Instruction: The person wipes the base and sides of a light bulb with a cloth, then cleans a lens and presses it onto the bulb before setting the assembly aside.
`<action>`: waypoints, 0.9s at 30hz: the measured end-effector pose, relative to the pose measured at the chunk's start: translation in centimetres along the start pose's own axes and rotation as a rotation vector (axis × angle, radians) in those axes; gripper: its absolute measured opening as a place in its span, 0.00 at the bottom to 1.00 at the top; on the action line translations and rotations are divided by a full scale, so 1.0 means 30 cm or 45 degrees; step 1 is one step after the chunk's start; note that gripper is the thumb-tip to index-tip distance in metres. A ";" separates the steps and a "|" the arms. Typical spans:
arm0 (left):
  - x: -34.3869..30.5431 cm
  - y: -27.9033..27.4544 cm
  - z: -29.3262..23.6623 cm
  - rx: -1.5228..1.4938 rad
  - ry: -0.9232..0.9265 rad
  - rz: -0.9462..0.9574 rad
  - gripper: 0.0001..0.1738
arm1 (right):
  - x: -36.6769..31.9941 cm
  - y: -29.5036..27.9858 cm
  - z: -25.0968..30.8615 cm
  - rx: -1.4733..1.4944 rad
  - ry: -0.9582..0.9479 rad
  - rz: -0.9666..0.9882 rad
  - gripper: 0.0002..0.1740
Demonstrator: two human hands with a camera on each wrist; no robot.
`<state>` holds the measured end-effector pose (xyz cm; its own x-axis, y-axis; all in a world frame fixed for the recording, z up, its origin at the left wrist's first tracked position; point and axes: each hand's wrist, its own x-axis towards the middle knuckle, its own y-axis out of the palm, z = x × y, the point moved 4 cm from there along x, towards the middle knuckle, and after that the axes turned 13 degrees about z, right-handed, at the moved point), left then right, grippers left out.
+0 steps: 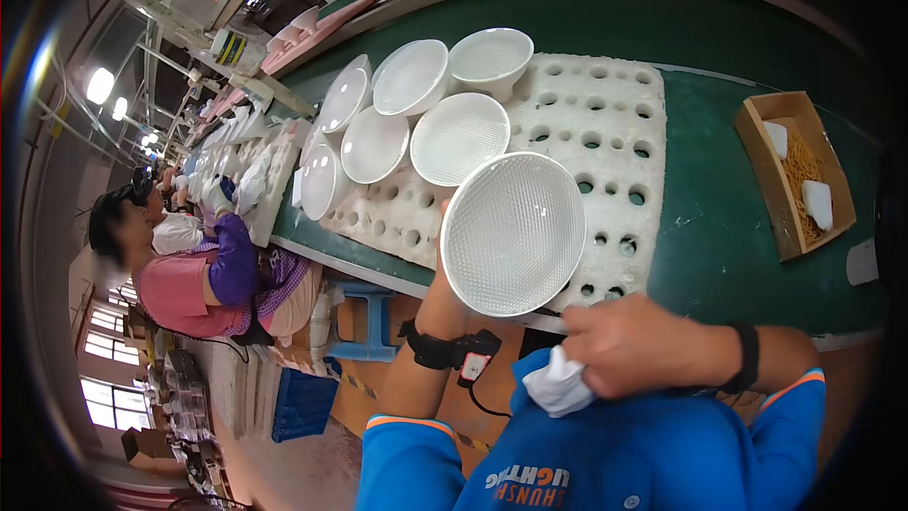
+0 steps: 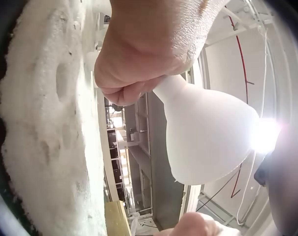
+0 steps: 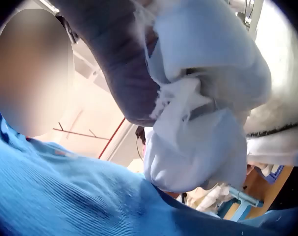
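A white reflector lamp bulb (image 1: 514, 234) with a dimpled round face is tilted toward the head camera. My left hand (image 2: 149, 49) grips it by the narrow neck; in the head view the bulb's wide face hides most of that hand. The left wrist view shows the smooth white outer side of the bulb, flaring out from my curled fingers. To the right, close to my body, my right hand (image 1: 643, 345) holds a crumpled white cloth (image 1: 558, 383). That cloth fills much of the right wrist view, bunched and folded.
Several similar bulbs (image 1: 461, 139) stand face up on a white foam board (image 1: 619, 85) with rows of holes. A cardboard box (image 1: 768, 180) with small white pieces lies on the green table (image 1: 700, 227) at right. A person (image 1: 189, 289) sits at left, near a blue stool (image 1: 364, 326).
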<state>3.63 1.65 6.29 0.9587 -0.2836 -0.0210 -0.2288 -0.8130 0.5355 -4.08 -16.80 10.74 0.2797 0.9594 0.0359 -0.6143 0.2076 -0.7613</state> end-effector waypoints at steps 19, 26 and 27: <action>0.034 -0.006 0.132 -0.243 -0.181 -0.082 0.25 | 0.065 0.090 0.044 -0.083 -0.396 0.180 0.06; 0.037 0.019 0.157 -0.517 -0.089 0.094 0.26 | -0.057 -0.083 0.072 -0.205 -0.330 -0.243 0.06; 0.041 0.020 0.159 -0.490 -0.083 0.077 0.26 | -0.067 -0.098 0.086 -0.257 -0.328 -0.368 0.09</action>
<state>3.87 -1.62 2.57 0.9299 -0.3670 -0.0262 -0.1929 -0.5470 0.8146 -4.74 -18.83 14.58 0.2104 0.8888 0.4071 -0.3743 0.4579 -0.8064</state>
